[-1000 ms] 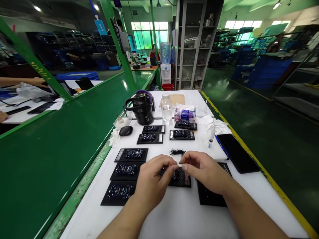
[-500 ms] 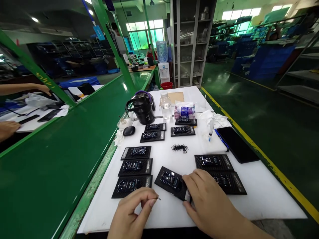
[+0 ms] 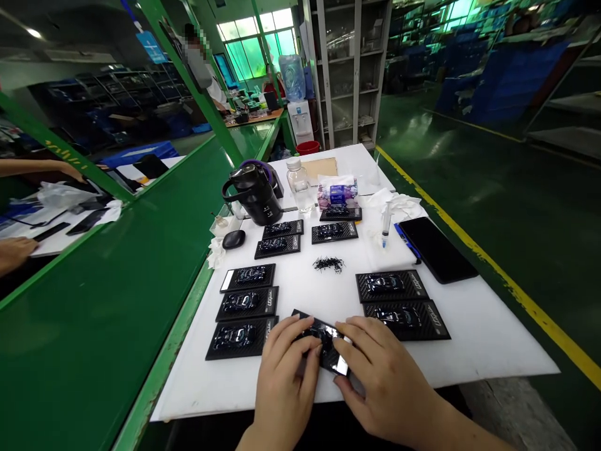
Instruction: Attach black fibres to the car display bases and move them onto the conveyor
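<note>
The black card with a toy car [image 3: 323,344] lies at the near edge of the white table [image 3: 493,351], straight ahead of the person and right between the two hands. Its long axis runs askew, from far-left to near-right (unlike the neighbouring cards, which sit squarer to the table edge). The left hand [image 3: 284,369] comes at it from the near-left, fingers curled down onto the card's left half and the car mounted there. The right hand [image 3: 375,369] comes from the near-right, fingers spread and bent over the card's right end, where a pale label shows. Both hands touch the card and are about equally near it; whether either pinches something small against it I cannot tell, since the fingertips hide the contact.

Just left of the card stands a column of three like cards [image 3: 244,307], and just right and a little farther a pair of two more [image 3: 399,304]. Beyond, at mid-table, is a small heap of black bits [image 3: 328,264], then more cards [image 3: 305,235]. On the right lie a syringe [image 3: 385,224] and a dark phone [image 3: 436,249]. At the far side stand a black kettle [image 3: 253,194], a clear bottle [image 3: 297,183] and a tissue pack [image 3: 337,193]. Across the green divider [image 3: 117,263] on the left, another person's hand [image 3: 14,252] rests on a separate table.
</note>
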The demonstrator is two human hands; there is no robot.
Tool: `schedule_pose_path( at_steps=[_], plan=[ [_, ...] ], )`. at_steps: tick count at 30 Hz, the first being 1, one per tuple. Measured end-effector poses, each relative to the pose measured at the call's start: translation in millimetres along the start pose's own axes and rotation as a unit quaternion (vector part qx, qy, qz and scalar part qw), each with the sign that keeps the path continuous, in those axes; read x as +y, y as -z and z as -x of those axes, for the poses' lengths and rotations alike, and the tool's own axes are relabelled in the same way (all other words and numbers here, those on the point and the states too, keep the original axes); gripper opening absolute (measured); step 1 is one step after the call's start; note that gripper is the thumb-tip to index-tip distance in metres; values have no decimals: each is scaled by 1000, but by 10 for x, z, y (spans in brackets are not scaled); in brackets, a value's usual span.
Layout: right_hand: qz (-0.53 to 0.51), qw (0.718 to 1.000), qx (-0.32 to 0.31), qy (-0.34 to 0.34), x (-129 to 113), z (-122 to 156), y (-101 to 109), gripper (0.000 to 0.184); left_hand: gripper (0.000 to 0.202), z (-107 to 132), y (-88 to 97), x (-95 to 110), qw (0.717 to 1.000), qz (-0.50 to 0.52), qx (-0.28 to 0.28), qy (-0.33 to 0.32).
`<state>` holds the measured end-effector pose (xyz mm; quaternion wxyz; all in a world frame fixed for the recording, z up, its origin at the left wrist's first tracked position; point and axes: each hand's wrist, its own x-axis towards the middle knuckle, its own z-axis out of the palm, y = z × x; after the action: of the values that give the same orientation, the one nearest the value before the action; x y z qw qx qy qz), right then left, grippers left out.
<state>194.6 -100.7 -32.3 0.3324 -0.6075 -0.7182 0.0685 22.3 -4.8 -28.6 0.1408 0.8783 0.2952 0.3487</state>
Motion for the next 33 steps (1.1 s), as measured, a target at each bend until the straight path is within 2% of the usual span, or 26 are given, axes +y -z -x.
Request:
schedule_pose_path(
  at_steps=[6, 11, 15, 21, 25, 33],
  plan=[
    [-24, 1000, -7, 13, 25, 16, -15, 38, 16, -8, -37, -41, 999, -30, -5, -10],
    [-15, 1000, -13, 17, 8, -8, -11, 41, 14, -4, -46, -64, 999, -29, -14, 11],
    [2, 999, -20, 26, -5, -34, -2, 39, 15, -24, -39, -86, 998, -12, -41, 39],
    [35, 998, -16, 39, 5, -61, -32, 39, 4, -82, -45, -76, 983, 50, -71, 162],
    [57, 997, -16, 47, 16, -70, -67, 41, 21, -107, -62, -44, 966, 97, -61, 232],
    [87, 993, -7, 80, 58, -72, -34, 40, 34, -182, -30, -33, 939, 132, -79, 309]
  ],
)
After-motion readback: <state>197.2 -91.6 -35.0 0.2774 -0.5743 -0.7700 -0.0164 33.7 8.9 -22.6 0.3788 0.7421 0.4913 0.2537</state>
